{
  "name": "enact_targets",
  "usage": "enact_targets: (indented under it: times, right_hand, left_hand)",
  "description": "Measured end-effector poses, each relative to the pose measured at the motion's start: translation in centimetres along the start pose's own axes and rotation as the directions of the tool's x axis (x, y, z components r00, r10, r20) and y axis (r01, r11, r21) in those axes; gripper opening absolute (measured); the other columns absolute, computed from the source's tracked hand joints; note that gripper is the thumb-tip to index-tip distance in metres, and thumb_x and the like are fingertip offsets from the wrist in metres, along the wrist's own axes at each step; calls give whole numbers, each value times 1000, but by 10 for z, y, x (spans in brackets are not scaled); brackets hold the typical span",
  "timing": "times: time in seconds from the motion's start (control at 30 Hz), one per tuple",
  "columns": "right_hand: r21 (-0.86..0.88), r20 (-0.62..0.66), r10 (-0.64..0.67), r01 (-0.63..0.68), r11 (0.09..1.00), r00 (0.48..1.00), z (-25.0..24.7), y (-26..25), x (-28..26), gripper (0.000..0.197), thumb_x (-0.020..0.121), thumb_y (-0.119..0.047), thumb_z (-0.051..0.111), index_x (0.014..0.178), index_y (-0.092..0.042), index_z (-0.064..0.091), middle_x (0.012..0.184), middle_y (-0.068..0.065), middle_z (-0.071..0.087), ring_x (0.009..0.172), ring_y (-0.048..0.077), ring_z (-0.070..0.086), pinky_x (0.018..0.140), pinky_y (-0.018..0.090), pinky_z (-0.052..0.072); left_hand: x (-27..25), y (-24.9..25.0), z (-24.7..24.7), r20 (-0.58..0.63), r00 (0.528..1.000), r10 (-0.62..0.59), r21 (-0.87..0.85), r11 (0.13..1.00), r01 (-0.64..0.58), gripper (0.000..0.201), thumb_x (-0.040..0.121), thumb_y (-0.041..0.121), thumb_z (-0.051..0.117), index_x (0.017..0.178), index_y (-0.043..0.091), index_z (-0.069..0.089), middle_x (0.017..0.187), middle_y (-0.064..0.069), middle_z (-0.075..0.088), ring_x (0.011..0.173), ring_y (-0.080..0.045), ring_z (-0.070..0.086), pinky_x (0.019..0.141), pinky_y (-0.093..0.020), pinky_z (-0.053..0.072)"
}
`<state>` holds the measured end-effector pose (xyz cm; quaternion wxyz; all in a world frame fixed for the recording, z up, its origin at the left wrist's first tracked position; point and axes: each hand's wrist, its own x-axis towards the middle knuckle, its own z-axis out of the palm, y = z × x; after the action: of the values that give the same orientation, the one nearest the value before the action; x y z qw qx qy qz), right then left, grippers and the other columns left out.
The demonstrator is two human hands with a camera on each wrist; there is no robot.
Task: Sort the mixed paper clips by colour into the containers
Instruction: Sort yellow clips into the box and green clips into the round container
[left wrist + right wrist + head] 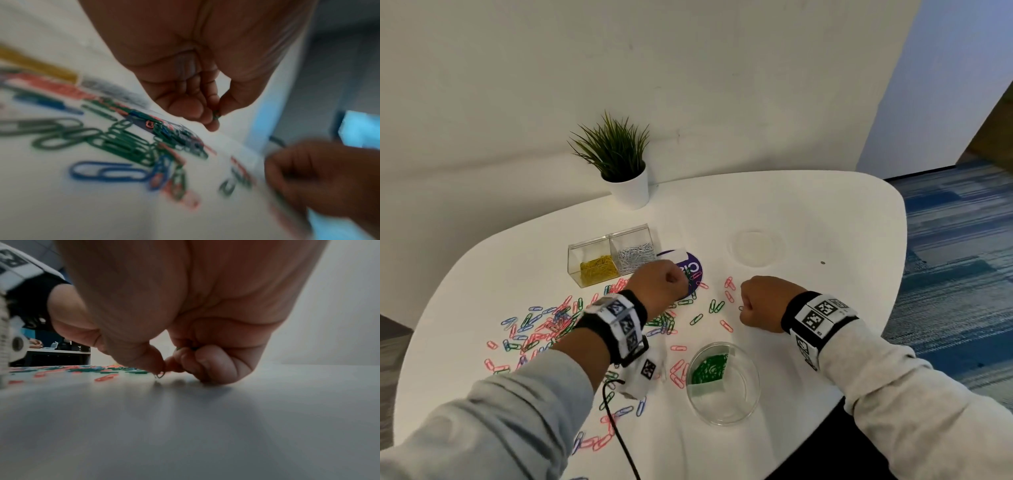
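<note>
Green paper clips (216,114) are pinched in both curled hands, left (661,286) and right (762,303).

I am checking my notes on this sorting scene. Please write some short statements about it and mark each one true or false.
1. The round clear container holds green clips. True.
2. The yellow clips lie in the round dish. False: they are in the rectangular clear box.
3. The left hand pinches a green clip. True.
4. The plant pot is black. False: it is white.
5. The right hand lies flat and open. False: its fingers are curled.
</note>
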<state>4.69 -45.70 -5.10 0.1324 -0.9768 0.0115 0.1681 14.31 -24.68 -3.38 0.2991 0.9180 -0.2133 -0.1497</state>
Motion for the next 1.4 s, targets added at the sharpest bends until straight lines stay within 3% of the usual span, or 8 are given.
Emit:
enact_targets:
  times: [0.1,0.23,0.33,0.4,0.53,0.8,1.23,1.4]
  right_hand:
    - [153,-47,14,-7,988,999,-2,2,-1,15,88,-29,56,80,-20,46,83,-1,56,72,16,52,64,28,42]
    - [651,-23,25,-4,759,999,-6,-3,-2,9,85,-8,58,93,-10,55,82,11,70,63,15,65,57,29,53]
    - [715,-20,41,-14,699,999,-6,-3,6,17,85,-4,55,101,-10,58,84,13,68,67,19,66,59,30,54]
    - [578,-72,25,22,816,997,-5,-1,13,14,86,-9,55,95,-17,61,79,1,63,69,14,60,64,30,51]
    - [233,-83,-132,149,961,988,-7,-8,22,22,92,-17,58,110,-30,64,84,-12,48,79,8,49,77,25,39]
    - [-5,17,-243,243,970,970,-7,-17,34,31,95,-22,61,125,-24,67,121,3,59,111,21,57,90,27,44]
    - [-148,21,-254,254,956,967,-2,-35,28,7,85,-12,58,88,-17,55,70,-4,42,70,22,48,54,26,30]
    - [22,-80,-226,228,973,971,-14,-30,16,8,82,-16,58,79,-21,52,71,-5,54,69,19,51,58,28,40]
  left_hand:
    - [0,-8,-14,31,964,-263,-586,777,230,15,95,2,51,101,5,65,76,-7,66,61,-16,59,53,-27,52]
    - [-5,-9,-18,146,919,-367,-741,574,348,25,93,-4,41,90,3,64,75,-11,63,63,-21,61,56,-30,52]
    - [-3,-9,-10,182,948,-262,-527,788,319,16,91,0,52,87,9,64,76,-5,60,65,-16,56,56,-25,46]
    - [0,-8,-6,160,981,-108,-20,993,113,6,90,22,65,95,20,67,83,9,59,76,-11,56,62,-20,41]
    - [-2,-10,8,212,973,92,457,871,-182,41,85,54,67,118,30,63,105,9,48,101,-15,53,81,-25,38]
    - [-9,-19,21,195,946,258,451,833,-320,18,96,22,52,103,21,69,107,0,56,97,-19,56,82,-29,45]
    - [-42,17,-1,128,964,231,129,960,-248,4,80,20,66,81,24,66,78,13,65,68,2,55,62,-13,40]
    - [-81,27,-1,288,889,357,159,897,-412,11,84,24,64,93,29,67,90,16,65,75,3,54,67,-12,40]
